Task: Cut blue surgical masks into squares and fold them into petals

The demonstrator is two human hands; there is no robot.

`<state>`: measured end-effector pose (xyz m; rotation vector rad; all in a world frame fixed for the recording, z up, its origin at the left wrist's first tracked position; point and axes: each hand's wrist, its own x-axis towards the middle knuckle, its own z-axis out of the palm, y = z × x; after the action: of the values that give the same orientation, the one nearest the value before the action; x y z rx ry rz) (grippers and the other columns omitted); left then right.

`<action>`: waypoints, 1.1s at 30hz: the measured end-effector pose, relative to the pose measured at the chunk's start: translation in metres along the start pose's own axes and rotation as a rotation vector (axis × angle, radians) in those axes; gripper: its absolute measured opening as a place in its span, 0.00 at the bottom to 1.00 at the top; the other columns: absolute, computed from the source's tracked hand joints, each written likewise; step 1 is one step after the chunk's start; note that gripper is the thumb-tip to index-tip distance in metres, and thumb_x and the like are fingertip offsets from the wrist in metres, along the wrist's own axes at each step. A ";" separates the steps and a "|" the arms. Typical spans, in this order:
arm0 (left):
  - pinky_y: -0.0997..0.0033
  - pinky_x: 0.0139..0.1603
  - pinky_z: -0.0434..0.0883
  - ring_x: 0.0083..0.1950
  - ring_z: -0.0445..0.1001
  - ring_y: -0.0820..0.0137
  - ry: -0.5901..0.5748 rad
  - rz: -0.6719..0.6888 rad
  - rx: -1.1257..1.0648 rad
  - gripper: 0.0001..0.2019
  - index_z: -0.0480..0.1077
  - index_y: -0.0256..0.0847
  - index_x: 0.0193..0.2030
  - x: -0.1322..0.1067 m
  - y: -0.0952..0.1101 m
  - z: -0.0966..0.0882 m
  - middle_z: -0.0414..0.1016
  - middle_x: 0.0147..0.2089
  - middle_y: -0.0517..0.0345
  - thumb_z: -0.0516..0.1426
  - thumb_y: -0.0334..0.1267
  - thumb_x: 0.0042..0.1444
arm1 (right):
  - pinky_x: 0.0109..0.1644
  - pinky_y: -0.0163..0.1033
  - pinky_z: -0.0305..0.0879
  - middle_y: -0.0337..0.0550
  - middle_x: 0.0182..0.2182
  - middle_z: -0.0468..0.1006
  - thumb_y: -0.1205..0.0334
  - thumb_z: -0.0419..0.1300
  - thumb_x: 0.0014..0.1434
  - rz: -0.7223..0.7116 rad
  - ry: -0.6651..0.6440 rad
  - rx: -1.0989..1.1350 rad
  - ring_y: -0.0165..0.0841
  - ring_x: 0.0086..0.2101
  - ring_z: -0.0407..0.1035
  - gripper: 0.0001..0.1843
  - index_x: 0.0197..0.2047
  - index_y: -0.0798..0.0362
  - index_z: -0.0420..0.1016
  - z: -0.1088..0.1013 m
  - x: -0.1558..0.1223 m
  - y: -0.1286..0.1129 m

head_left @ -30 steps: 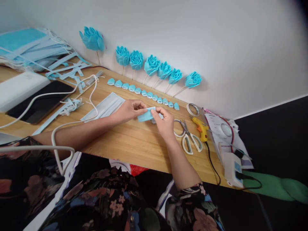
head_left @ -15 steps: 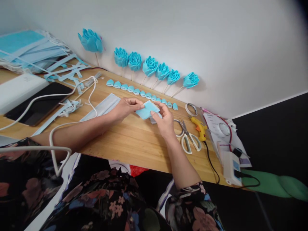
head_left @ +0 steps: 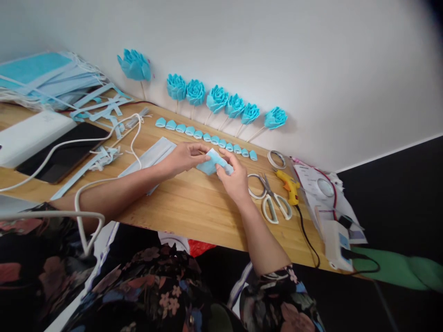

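Note:
Both my hands meet over the middle of the wooden table [head_left: 194, 207] and pinch a small light-blue piece of mask fabric [head_left: 212, 162]. My left hand [head_left: 185, 158] grips its left side with fingers curled. My right hand [head_left: 233, 175] presses thumb and fingers on its right side. Just behind them runs a row of several small folded blue petals [head_left: 204, 135]. A flat face mask [head_left: 152, 157] lies under my left wrist.
Several blue fabric roses on sticks [head_left: 216, 98] lean against the wall. Scissors [head_left: 272, 200], a tape roll [head_left: 277, 159] and a yellow glue gun [head_left: 289, 185] lie to the right. A phone [head_left: 62, 152], white cable [head_left: 104, 138], mask strips and a mask stack [head_left: 41, 76] fill the left.
The blue piece went from a folded strip to spread flat, and is now folded narrower between my fingers. My hands stayed in the same spot; the camera shifted slightly.

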<state>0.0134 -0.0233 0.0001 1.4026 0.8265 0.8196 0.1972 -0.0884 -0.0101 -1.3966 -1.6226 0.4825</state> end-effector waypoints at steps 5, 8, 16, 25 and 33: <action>0.78 0.17 0.54 0.18 0.58 0.81 0.008 0.013 -0.077 0.07 0.75 0.37 0.35 0.001 -0.003 0.001 0.72 0.24 0.63 0.65 0.38 0.52 | 0.52 0.48 0.72 0.45 0.47 0.81 0.63 0.59 0.57 -0.012 0.003 -0.038 0.38 0.45 0.75 0.25 0.59 0.49 0.74 0.000 0.000 0.001; 0.78 0.20 0.62 0.20 0.64 0.79 -0.001 0.014 -0.125 0.08 0.73 0.37 0.32 0.002 -0.004 0.001 0.71 0.23 0.64 0.66 0.38 0.52 | 0.51 0.47 0.72 0.45 0.46 0.81 0.62 0.60 0.57 -0.003 0.006 -0.038 0.38 0.43 0.74 0.25 0.59 0.49 0.74 0.000 -0.001 0.001; 0.68 0.38 0.79 0.34 0.76 0.72 -0.005 0.037 -0.309 0.12 0.69 0.36 0.35 0.005 -0.007 0.000 0.75 0.33 0.59 0.66 0.40 0.55 | 0.46 0.43 0.73 0.41 0.38 0.79 0.61 0.60 0.57 0.115 -0.003 0.179 0.33 0.36 0.72 0.27 0.60 0.48 0.73 0.003 0.002 0.007; 0.65 0.39 0.80 0.37 0.77 0.70 -0.034 0.072 -0.345 0.16 0.68 0.37 0.36 0.002 -0.017 0.007 0.75 0.35 0.57 0.67 0.44 0.54 | 0.40 0.40 0.72 0.43 0.42 0.76 0.43 0.63 0.57 0.186 -0.082 0.310 0.35 0.40 0.71 0.29 0.58 0.47 0.72 -0.002 0.003 0.003; 0.61 0.44 0.79 0.37 0.80 0.66 -0.142 0.073 -0.293 0.19 0.71 0.35 0.42 -0.004 -0.013 0.016 0.79 0.37 0.54 0.70 0.43 0.50 | 0.28 0.33 0.59 0.33 0.23 0.67 0.45 0.64 0.57 0.172 0.018 0.261 0.27 0.24 0.59 0.18 0.32 0.51 0.73 0.004 -0.002 0.007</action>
<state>0.0248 -0.0348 -0.0123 1.2191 0.5251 0.8487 0.1984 -0.0868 -0.0182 -1.3425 -1.3753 0.7519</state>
